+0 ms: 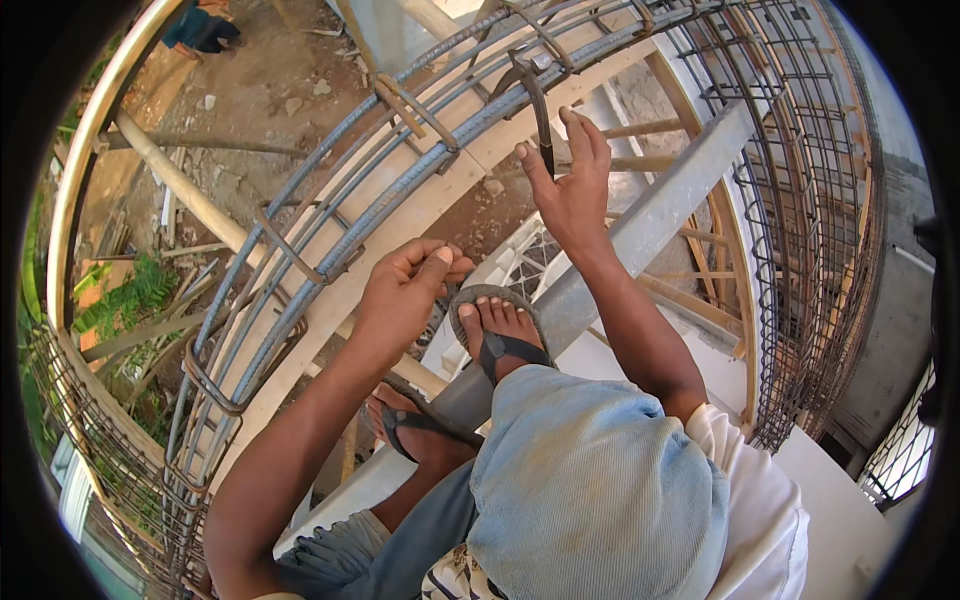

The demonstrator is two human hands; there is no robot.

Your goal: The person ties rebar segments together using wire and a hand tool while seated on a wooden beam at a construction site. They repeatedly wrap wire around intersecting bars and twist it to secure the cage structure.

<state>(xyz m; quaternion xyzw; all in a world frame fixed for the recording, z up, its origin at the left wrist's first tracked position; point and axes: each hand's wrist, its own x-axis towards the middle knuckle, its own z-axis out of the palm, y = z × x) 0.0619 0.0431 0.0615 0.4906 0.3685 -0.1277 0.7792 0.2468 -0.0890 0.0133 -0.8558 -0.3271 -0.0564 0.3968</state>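
Observation:
My left hand (405,295) is closed in a pinch, thumb against fingertips, below the curved rebar cage (400,180). Whatever the pinch may hold is too small to make out. Further right, my right hand (577,190) is open, thumb and fingers spread. Between its thumb and forefinger hangs the dark handle of a pair of pincers (541,112), whose head rests at the ribbed steel bars. The fingers do not appear closed round that handle. Bent stirrups (290,245) loop around the long bars, which lie above a curved wooden formwork board (455,195).
My sandalled feet (500,320) are on or beside a grey metal beam (660,215) running diagonally. Through the gaps, dirt ground (260,100) shows far below. More rebar mesh (800,200) curves along the right. A round pole (185,185) crosses at left; another person (205,30) is below.

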